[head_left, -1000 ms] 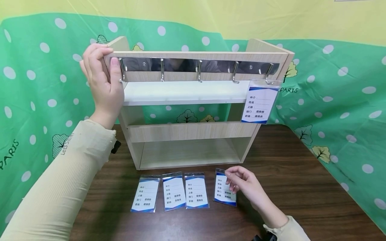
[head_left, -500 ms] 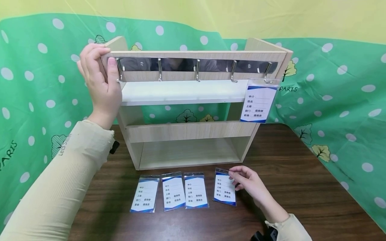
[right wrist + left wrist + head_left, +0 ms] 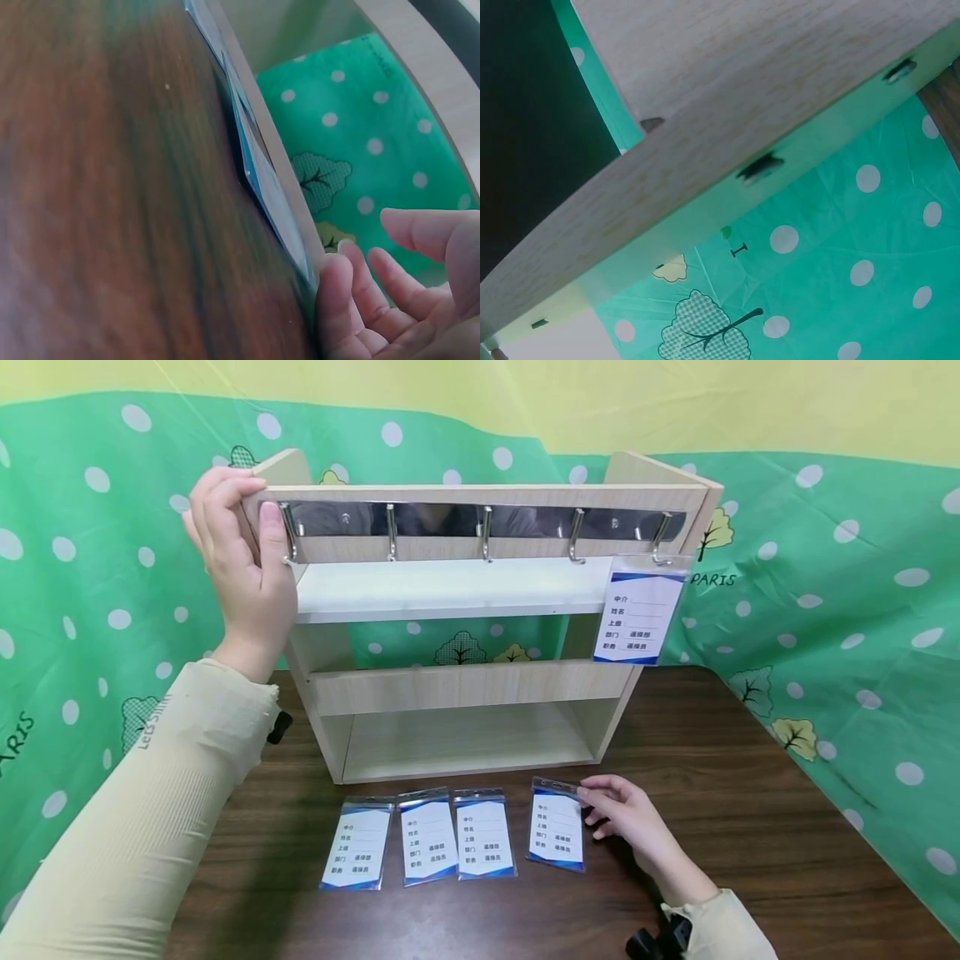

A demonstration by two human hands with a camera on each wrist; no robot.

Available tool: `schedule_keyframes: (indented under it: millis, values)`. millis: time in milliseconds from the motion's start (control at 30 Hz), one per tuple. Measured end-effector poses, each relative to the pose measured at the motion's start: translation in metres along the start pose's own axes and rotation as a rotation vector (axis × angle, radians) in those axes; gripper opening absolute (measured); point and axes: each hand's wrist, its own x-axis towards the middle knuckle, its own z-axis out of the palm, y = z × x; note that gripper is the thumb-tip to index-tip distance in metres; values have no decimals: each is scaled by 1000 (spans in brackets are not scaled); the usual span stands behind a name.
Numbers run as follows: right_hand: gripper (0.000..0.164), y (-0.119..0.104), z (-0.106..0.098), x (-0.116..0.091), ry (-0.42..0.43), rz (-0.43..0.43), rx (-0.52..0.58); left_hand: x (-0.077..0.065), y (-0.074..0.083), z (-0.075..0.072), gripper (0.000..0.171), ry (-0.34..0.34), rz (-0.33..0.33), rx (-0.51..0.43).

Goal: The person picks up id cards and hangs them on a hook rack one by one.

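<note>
In the head view, my left hand grips the upper left corner of a small wooden shelf, thumb on its front face and fingers over the edge. My right hand is at the right edge of a badge lying on the table. The right wrist view shows my thumb apart from the loosely bent fingers, with nothing between them; whether they touch the badge I cannot tell. One more badge hangs from the rightmost hook of the metal hook rail.
Three badges lie in a row left of the one at my right hand: a left badge, a middle badge and a right badge. All are on the dark wooden table. Green dotted cloth surrounds the back and sides.
My right hand has slid slightly right, off the face of the badge to its right edge. My left hand has kept its hold on the shelf while the view shifted slightly.
</note>
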Motion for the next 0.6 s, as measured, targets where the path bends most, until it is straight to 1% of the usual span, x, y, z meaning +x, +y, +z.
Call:
schedule_keyframes:
  millis: [167,333,400,467,600]
  values:
    - [49,3,-5,2,-15,52,36,-1,4,-1,28,-3,-17,12]
    - [58,5,-9,6,-57,85,37,-2,13,-2,27,-4,-33,18]
    - [61,5,-9,8,-72,91,33,-2,14,-2,27,-5,-34,19]
    - [63,5,-10,9,-84,91,16,-1,13,-2,28,-7,-36,20]
    - [65,3,-11,13,-104,76,-53,0,6,-1,27,-4,-28,15]
